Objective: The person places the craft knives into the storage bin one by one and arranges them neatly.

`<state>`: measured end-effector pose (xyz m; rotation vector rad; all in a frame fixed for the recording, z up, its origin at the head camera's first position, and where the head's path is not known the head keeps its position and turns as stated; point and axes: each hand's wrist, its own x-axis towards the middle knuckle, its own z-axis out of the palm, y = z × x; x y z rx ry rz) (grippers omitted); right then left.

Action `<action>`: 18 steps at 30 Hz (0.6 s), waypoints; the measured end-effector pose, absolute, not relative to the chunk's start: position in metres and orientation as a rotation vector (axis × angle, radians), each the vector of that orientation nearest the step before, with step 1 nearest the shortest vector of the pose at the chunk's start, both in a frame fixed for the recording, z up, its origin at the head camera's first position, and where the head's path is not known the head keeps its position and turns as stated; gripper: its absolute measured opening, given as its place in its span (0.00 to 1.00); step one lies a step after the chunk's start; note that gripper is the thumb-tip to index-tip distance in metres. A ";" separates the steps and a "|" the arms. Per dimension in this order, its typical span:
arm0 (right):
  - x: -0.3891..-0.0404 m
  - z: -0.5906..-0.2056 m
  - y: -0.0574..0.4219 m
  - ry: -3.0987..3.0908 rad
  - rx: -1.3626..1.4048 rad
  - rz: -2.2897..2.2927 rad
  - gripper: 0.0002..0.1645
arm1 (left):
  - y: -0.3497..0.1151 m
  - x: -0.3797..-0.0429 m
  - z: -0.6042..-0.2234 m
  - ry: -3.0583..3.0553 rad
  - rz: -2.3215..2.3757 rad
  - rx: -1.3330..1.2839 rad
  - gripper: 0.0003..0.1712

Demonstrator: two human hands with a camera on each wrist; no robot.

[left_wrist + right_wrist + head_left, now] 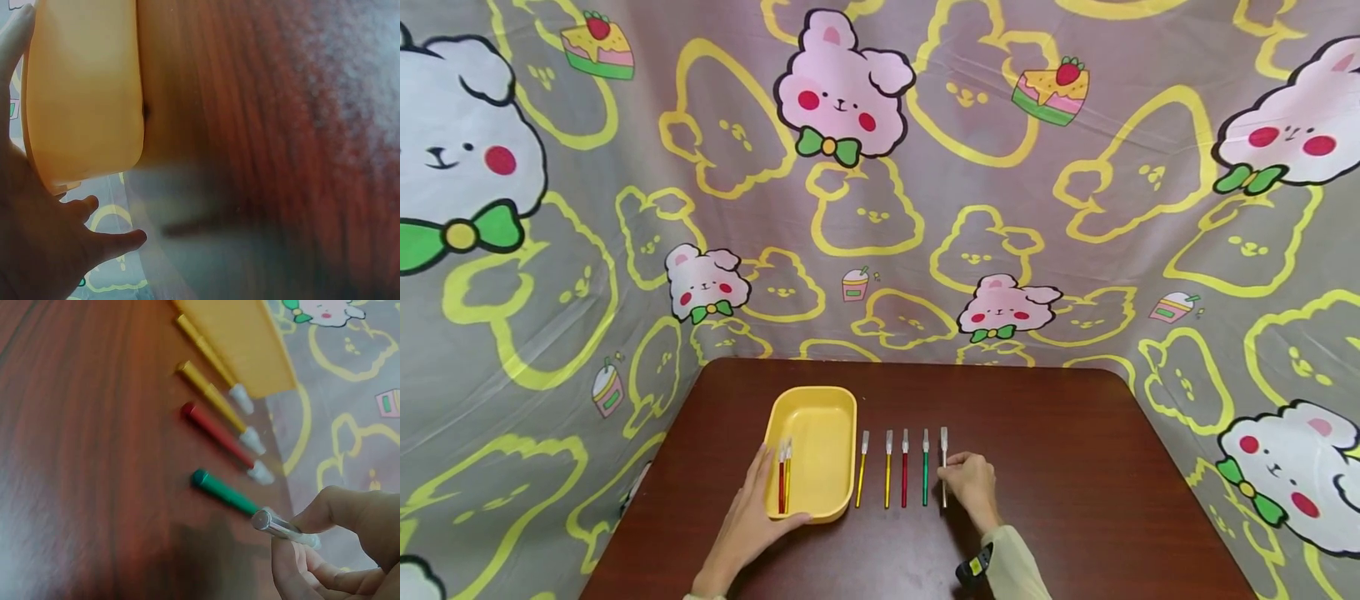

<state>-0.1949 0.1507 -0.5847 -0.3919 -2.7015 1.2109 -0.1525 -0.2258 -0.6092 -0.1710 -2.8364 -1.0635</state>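
Note:
My left hand (745, 517) rests against the near left side of a yellow plastic tray (854, 442), its fingers straight along the wall and its thumb at the front rim. Inside the tray lie a red craft knife (782, 487) and a gold craft knife (788, 482), side by side. My right hand (973, 485) pinches a silver craft knife (264, 520) between thumb and fingers, its capped tip (943, 435) pointing away from me. To its left, a green craft knife (925, 483), a red one (905, 483) and two gold ones (888, 483) lie in a row, each with a pale cap.
The dark brown wooden table (1060, 433) extends to both sides of the tray and the row. A grey curtain (895, 192) with cartoon bears surrounds its back and sides. A dark wrist device (974, 567) sits on the right sleeve.

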 end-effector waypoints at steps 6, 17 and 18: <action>-0.196 -0.572 0.136 -2.687 -0.384 1.327 0.05 | -0.226 -0.152 -0.609 -2.814 -1.046 -0.187 0.75; -0.201 -0.556 0.104 -2.640 -0.331 1.477 0.05 | -0.225 -0.154 -0.607 -2.841 -1.041 -0.186 0.77; -0.201 -0.554 0.100 -2.633 -0.317 1.492 0.05 | -0.225 -0.154 -0.607 -2.843 -1.041 -0.185 0.77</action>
